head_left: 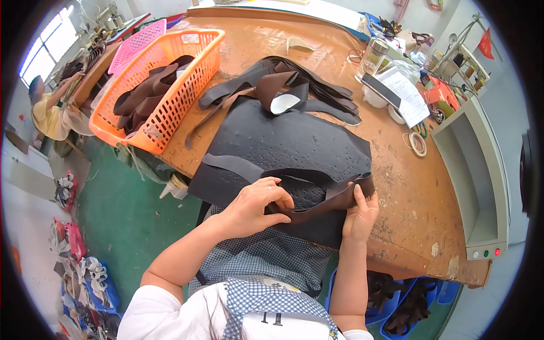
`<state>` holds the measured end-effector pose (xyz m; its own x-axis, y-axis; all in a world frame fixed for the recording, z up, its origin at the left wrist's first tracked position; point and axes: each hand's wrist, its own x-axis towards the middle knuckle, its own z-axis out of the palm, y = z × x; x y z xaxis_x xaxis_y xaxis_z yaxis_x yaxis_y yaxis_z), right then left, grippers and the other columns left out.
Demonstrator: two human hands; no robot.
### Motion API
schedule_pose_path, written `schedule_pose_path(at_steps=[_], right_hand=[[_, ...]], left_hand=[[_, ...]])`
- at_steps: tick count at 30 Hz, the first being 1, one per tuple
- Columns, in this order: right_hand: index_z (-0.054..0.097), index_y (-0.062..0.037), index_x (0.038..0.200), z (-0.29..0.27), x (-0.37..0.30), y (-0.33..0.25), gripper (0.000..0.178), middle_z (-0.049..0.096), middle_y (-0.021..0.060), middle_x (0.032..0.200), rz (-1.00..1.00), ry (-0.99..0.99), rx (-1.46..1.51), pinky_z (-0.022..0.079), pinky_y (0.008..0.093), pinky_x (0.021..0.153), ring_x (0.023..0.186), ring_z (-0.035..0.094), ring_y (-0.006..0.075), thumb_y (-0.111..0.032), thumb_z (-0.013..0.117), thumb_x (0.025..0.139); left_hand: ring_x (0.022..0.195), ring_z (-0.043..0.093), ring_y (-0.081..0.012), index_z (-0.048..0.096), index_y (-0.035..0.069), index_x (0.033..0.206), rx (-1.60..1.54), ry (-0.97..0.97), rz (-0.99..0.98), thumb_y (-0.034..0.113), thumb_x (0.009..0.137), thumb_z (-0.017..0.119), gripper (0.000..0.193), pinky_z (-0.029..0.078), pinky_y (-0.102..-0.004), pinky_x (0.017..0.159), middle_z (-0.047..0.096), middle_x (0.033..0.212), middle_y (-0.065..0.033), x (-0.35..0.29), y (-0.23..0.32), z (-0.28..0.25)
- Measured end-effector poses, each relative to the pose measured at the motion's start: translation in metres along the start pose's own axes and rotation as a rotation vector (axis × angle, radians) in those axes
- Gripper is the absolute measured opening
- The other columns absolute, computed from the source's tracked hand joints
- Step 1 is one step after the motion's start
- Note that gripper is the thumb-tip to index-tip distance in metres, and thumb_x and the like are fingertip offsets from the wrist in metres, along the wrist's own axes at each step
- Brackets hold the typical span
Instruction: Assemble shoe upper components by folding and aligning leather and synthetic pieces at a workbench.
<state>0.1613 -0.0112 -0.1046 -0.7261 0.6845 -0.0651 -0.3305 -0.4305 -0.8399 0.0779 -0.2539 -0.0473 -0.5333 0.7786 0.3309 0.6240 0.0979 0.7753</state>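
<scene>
Both my hands hold one dark brown leather strip (317, 211) that curves round in a loop above a black pitted work mat (294, 139). My left hand (258, 207) pinches the strip's near edge between thumb and fingers. At the loop's right bend, my right hand (361, 212) grips it, thumb on the inside face and fingers behind. A greyish end of leather (232, 164) lies flat to the left on the mat. Beyond it rests a pile of dark leather strips (323, 88), with a white oval patch (284, 103) showing at its near side.
An orange plastic basket (198, 68) of brown leather pieces stands at the table's left. On the right are a glass jar (374, 55), a phone (381, 90), papers (411, 99), tape rolls (417, 144) and a grey box-shaped machine (481, 187). A person (51, 107) sits at far left.
</scene>
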Motion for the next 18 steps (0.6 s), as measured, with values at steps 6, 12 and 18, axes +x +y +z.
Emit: schedule_pose_path(at_steps=[6,12,18], right_hand=[[0.053,0.0016,0.117,0.0056,-0.0034,-0.0005,0.028,0.065,0.011,0.109,-0.025,0.029,-0.043,0.054,0.0324,0.087,0.099,0.065,0.0203,0.001,0.063,0.091],[0.053,0.0015,0.116,0.0057,-0.0033,0.0016,0.027,0.066,0.011,0.108,-0.044,0.029,-0.081,0.055,0.0325,0.087,0.098,0.065,0.0203,0.001,0.063,0.091],[0.055,0.0008,0.12,0.006,-0.0033,-0.0001,0.028,0.064,0.0099,0.111,-0.054,0.029,-0.099,0.054,0.0306,0.085,0.099,0.064,0.0189,0.001,0.061,0.092]], left_hand=[[0.079,0.065,-0.0187,0.064,0.005,0.09,-0.06,0.018,0.01,0.004,0.073,0.078,0.022,0.038,-0.0462,0.108,0.066,0.079,-0.0025,-0.0005,-0.001,-0.0048],[0.078,0.065,-0.0179,0.064,0.005,0.091,-0.065,0.011,-0.011,0.004,0.073,0.078,0.023,0.038,-0.046,0.107,0.065,0.08,-0.0024,-0.0004,-0.003,-0.005],[0.078,0.065,-0.0179,0.064,0.005,0.093,-0.072,0.007,-0.004,0.004,0.072,0.079,0.025,0.039,-0.046,0.106,0.065,0.079,-0.0025,0.0022,-0.0039,-0.0048]])
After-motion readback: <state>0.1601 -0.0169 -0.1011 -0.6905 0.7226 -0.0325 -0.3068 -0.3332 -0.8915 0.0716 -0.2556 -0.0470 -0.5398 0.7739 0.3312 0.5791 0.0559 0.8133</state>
